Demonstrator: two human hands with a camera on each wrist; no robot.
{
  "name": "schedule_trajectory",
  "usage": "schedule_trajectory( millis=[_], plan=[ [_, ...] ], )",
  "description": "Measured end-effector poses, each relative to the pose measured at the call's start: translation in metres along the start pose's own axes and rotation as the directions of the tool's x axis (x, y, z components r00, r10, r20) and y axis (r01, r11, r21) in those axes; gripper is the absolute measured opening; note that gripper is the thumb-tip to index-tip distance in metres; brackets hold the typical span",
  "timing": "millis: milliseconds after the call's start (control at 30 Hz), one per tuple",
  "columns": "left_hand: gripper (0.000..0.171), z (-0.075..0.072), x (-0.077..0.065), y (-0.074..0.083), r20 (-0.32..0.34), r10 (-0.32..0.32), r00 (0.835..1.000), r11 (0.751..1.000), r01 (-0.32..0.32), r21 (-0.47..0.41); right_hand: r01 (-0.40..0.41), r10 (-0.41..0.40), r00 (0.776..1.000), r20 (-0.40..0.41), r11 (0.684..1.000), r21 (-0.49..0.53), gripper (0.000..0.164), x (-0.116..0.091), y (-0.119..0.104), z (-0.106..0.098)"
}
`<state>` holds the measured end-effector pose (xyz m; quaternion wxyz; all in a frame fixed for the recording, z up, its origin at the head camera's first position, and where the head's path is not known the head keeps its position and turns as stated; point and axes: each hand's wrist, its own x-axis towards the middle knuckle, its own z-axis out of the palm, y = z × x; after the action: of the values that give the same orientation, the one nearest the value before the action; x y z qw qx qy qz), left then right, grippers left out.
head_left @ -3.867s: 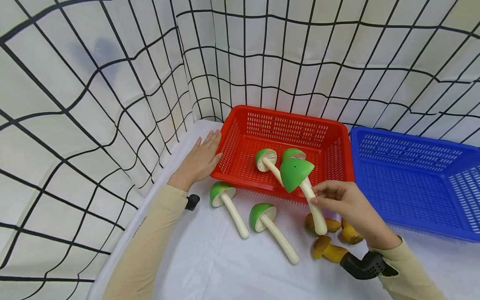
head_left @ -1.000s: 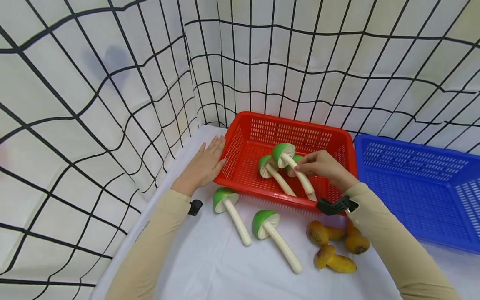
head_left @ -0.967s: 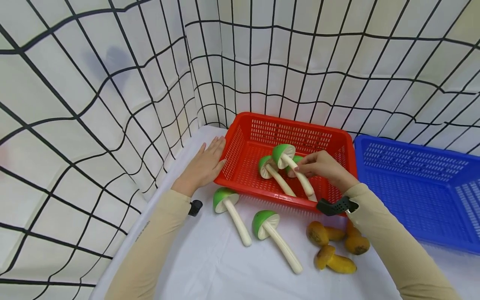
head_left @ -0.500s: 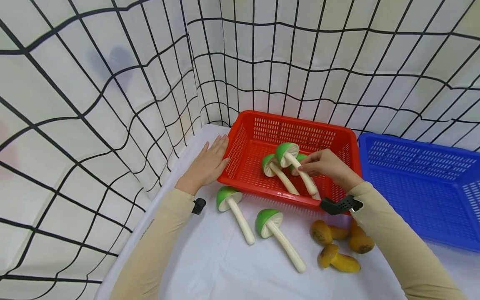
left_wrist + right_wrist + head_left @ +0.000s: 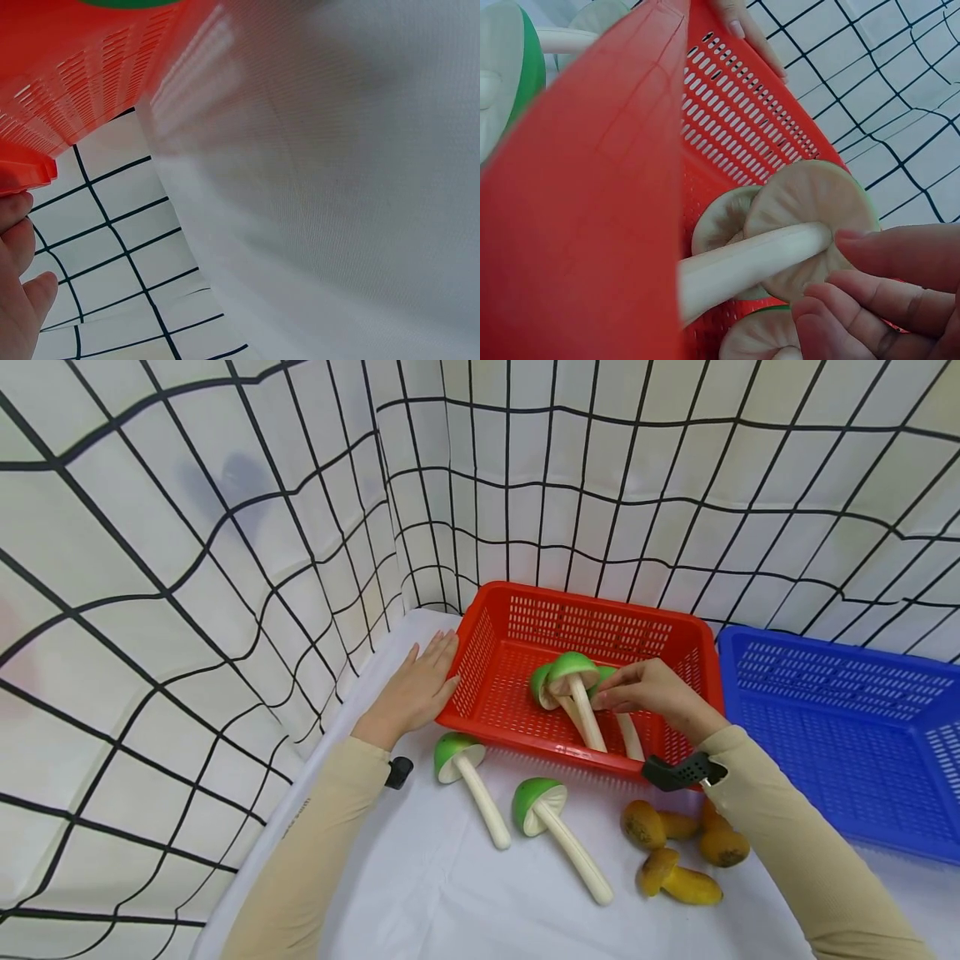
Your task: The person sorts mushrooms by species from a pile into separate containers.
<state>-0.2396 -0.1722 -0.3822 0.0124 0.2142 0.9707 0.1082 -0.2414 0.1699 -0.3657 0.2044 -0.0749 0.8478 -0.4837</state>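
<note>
Inside the red basket point(image 5: 540, 746) lie three green-capped mushrooms. The topmost mushroom point(image 5: 587, 714) leans across a second mushroom point(image 5: 541, 687), and a third mushroom point(image 5: 630, 735) is partly covered by my right hand point(image 5: 648, 693). That hand is over the basket, thumb and fingers parted. In the right wrist view the thumb and fingertips are right at the cap of the top mushroom point(image 5: 757, 259), not curled round its stem. My left hand point(image 5: 416, 689) rests with straight fingers against the basket's left side; the left wrist view shows its fingers under the rim.
Two more green-capped mushrooms, one left point(image 5: 483, 802) and one nearer the middle point(image 5: 573, 852), lie on the white cloth before the basket. Several brownish-yellow mushrooms point(image 5: 678, 881) lie by the right forearm. A blue basket point(image 5: 832, 735) stands at right; black wire mesh point(image 5: 600, 510) encloses the back and left.
The right hand brought a green-capped mushroom into the red basket and let go of it. In the last half second its stem swung left, away from the fingers. The left hand stayed at the basket.
</note>
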Motion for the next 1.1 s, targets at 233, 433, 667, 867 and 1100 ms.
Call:
schedule_trajectory(
  millis=[233,433,667,867,1100],
  plan=[
    [0.060,0.000,-0.002,0.001,-0.019,0.012,1.000,1.000,-0.013,-0.017,0.002,-0.002,1.000,0.004,1.000,0.022,0.032,-0.006,-0.002,0.000],
    [0.061,0.000,-0.001,0.000,0.000,-0.001,1.000,1.000,0.001,-0.009,0.059,-0.060,0.998,0.019,0.998,0.028,0.034,-0.021,-0.009,-0.001],
    [0.061,0.002,0.001,-0.001,0.001,-0.006,1.000,1.000,0.006,-0.008,0.072,-0.074,0.997,0.016,0.995,0.073,0.036,-0.043,-0.017,0.001],
    [0.062,0.002,0.001,-0.001,0.003,-0.010,1.000,1.000,0.010,-0.018,0.048,-0.049,0.999,0.016,0.998,0.052,0.033,-0.070,-0.021,0.003],
    [0.061,0.001,0.001,-0.001,-0.001,-0.009,1.000,1.000,0.009,-0.019,0.077,-0.083,0.992,0.094,0.995,0.059,0.032,-0.096,-0.024,0.013]
  ],
)
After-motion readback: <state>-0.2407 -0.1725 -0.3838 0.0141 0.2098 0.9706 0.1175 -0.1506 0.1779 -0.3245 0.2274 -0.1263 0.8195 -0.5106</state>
